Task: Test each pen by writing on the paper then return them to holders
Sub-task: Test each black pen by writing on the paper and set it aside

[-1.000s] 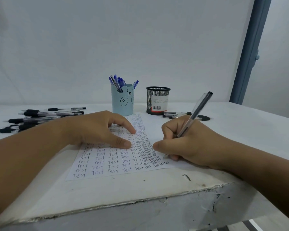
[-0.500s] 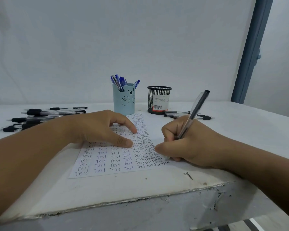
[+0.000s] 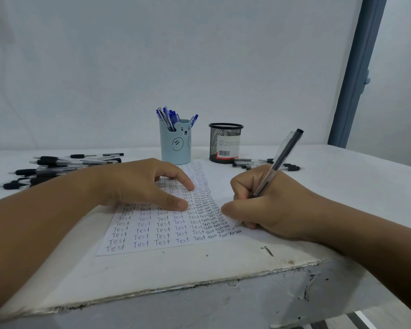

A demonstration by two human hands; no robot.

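On paper (image 3: 157,233), left hand (image 3: 140,184) presses flat; right hand (image 3: 266,205) grips pen (image 3: 280,160), tip hidden.

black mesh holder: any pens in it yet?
Looks empty. Nothing sticks above the rim of the black mesh holder, unlike the blue holder, full of blue pens. Its floor is hidden.

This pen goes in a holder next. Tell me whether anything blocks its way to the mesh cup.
Nothing visible does. The right hand grips the pen over the paper, and the mesh cup stands behind it, open at the top. A few loose pens lie at its base, below any lifted path.
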